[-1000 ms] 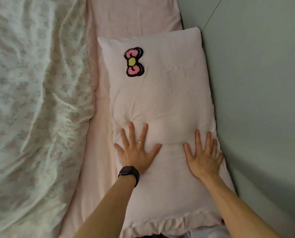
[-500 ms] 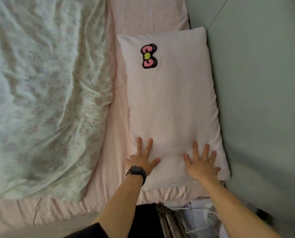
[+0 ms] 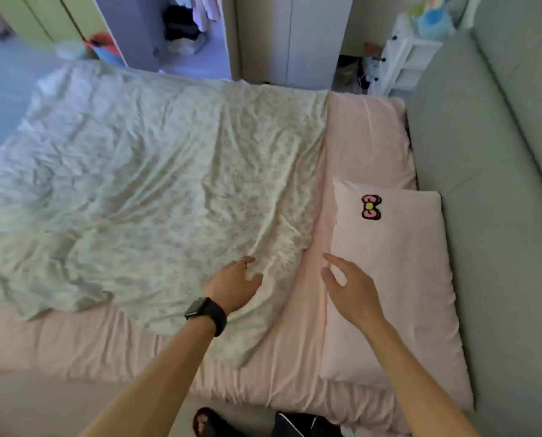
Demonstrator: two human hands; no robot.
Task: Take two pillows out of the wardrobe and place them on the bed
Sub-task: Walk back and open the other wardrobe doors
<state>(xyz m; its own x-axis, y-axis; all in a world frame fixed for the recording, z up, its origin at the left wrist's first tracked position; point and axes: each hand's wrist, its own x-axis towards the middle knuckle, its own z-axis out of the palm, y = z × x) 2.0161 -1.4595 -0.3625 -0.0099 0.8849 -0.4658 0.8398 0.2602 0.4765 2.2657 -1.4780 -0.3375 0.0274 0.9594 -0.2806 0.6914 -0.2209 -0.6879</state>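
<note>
A pale pink pillow (image 3: 398, 279) with a pink bow patch (image 3: 371, 207) lies flat on the bed's pink sheet (image 3: 367, 143), against the grey headboard (image 3: 496, 216). My right hand (image 3: 351, 288) hovers open over the pillow's left edge, holding nothing. My left hand (image 3: 235, 283), with a black watch and a ring, hangs open above the edge of the floral duvet (image 3: 143, 197). An open wardrobe (image 3: 187, 29) with hanging clothes stands beyond the far side of the bed. Only one pillow is in view.
White closed wardrobe doors (image 3: 290, 39) stand right of the open section. A white shelf unit (image 3: 398, 58) with small items fills the far right corner. A slippered foot (image 3: 205, 422) and dark clothing show at the bed's near edge.
Both hands have lifted off the pillow and drawn back to the left. The view has swung up and left, so the whole bed and the wardrobe now show.
</note>
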